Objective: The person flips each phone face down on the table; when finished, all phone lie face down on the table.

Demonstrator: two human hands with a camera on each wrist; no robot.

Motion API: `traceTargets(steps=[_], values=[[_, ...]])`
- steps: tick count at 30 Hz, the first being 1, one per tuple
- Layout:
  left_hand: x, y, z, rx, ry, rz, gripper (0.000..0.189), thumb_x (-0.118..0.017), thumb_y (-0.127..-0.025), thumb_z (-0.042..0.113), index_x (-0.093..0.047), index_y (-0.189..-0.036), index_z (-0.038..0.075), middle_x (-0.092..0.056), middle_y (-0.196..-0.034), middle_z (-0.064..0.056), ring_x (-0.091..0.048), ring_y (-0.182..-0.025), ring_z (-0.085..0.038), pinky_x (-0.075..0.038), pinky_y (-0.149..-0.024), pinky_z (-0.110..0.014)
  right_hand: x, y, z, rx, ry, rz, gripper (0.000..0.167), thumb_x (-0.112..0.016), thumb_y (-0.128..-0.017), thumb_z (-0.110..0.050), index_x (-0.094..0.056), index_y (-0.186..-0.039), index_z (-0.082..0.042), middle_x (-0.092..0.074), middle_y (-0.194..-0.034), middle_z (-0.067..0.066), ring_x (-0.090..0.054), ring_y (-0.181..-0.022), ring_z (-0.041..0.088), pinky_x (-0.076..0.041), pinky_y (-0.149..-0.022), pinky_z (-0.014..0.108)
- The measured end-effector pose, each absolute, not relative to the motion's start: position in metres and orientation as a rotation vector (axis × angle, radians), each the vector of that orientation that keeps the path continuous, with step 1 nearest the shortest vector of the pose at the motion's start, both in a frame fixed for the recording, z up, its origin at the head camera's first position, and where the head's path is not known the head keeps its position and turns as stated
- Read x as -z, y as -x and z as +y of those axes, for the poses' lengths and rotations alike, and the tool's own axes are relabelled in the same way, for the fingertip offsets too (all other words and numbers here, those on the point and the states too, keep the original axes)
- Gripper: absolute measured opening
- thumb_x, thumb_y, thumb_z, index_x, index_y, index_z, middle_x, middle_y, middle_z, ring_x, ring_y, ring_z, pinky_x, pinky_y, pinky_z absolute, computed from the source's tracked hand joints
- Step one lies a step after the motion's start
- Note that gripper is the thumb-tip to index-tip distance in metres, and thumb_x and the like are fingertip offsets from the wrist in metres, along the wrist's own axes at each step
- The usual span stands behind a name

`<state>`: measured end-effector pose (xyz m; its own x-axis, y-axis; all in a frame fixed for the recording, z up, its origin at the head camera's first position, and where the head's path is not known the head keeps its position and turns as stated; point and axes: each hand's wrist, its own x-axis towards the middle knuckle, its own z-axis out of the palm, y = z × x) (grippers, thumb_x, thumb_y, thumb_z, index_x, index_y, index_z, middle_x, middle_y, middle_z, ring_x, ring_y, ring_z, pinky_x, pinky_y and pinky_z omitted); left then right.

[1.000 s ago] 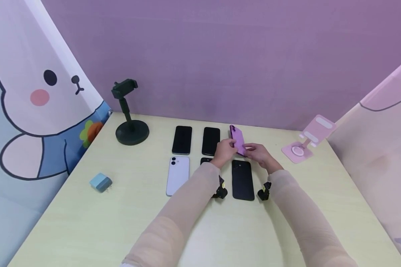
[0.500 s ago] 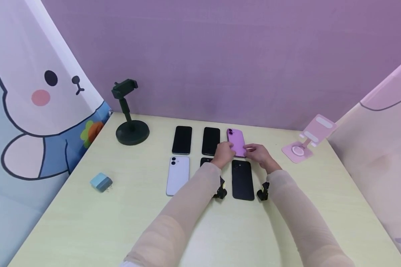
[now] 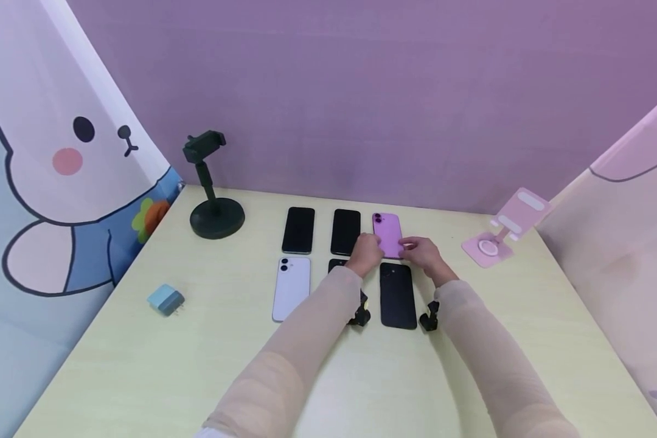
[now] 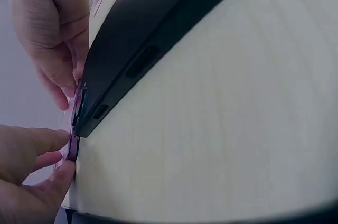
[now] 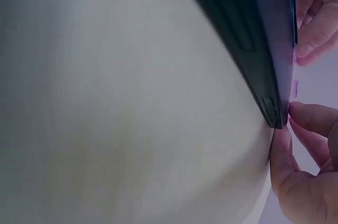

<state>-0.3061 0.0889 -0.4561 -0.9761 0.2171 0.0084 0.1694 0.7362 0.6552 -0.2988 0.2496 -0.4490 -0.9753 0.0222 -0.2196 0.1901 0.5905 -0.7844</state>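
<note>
A purple smartphone (image 3: 387, 234) lies back side up at the far right of two rows of phones, its camera lenses at the top left. My left hand (image 3: 366, 252) holds its left edge between thumb and fingers; in the left wrist view that hand (image 4: 31, 174) pinches the edge. On the opposite side my right hand (image 3: 423, 254) pinches the lower right edge, its fingertips (image 5: 303, 115) showing in the right wrist view. Just below lies a black smartphone (image 3: 398, 296). Part of another dark phone (image 3: 336, 263) shows beside my left wrist; the forearm hides the rest.
Two phones with black screens, one left (image 3: 298, 230) and one right (image 3: 345, 228), lie in the back row. A white phone (image 3: 291, 289) is in front. Around them stand a black phone stand (image 3: 217, 217), a pink stand (image 3: 493, 249) and a blue charger plug (image 3: 166, 299).
The purple phone was tilted up between my hands and now lies flat on the table, shifted slightly toward me. My hands have barely moved and stay at its edges.
</note>
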Motion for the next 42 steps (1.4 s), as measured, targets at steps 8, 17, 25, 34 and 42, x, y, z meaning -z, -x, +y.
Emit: traceTargets(steps=[8,17,25,34,42], values=[[0.448,0.307,0.073,-1.119,-0.443,2.782,0.032,-0.064,-0.093,0.009,-0.065,-0.124,0.0,-0.064,-0.12,-0.012,-0.058,-0.108,-0.02,-0.047,-0.09,-0.027,0.433,0.295,0.24,1.093,-0.087,2.741,0.042,-0.059,-0.095,-0.01,-0.054,-0.134,0.005,-0.054,-0.128,0.03,-0.055,-0.113,0.039,-0.049,-0.089,0.044],[0.441,0.314,0.026,-1.211,-0.467,2.856,0.033,-0.066,-0.093,0.01,-0.064,-0.125,0.001,-0.061,-0.105,-0.015,-0.056,-0.1,-0.026,-0.047,-0.086,-0.034,0.423,0.298,0.198,1.069,0.026,2.829,0.044,-0.062,-0.095,-0.016,-0.055,-0.135,0.001,-0.055,-0.128,0.029,-0.054,-0.116,0.039,-0.047,-0.093,0.046],[0.447,0.312,-0.004,-1.268,-0.258,2.848,0.034,-0.063,-0.096,0.011,-0.061,-0.128,0.003,-0.057,-0.116,-0.018,-0.055,-0.107,-0.028,-0.046,-0.092,-0.039,0.427,0.3,0.16,1.108,0.071,2.784,0.045,-0.064,-0.093,-0.014,-0.055,-0.135,0.0,-0.058,-0.123,0.026,-0.055,-0.113,0.035,-0.048,-0.089,0.044],[0.451,0.31,-0.012,-1.181,-0.124,2.837,0.035,-0.064,-0.096,0.014,-0.061,-0.13,0.006,-0.064,-0.12,-0.013,-0.061,-0.086,-0.023,-0.049,-0.083,-0.034,0.43,0.303,0.145,1.182,-0.026,2.667,0.045,-0.064,-0.093,-0.011,-0.054,-0.137,-0.003,-0.065,-0.112,0.019,-0.062,-0.094,0.024,-0.05,-0.078,0.035],[0.458,0.313,-0.013,-1.225,-0.139,2.847,0.031,-0.068,-0.092,0.008,-0.067,-0.123,0.005,-0.068,-0.109,-0.01,-0.063,-0.098,-0.02,-0.049,-0.087,-0.032,0.435,0.305,0.144,1.332,-0.115,2.602,0.043,-0.064,-0.091,-0.001,-0.057,-0.134,0.0,-0.065,-0.111,0.021,-0.06,-0.084,0.018,-0.049,-0.072,0.028]])
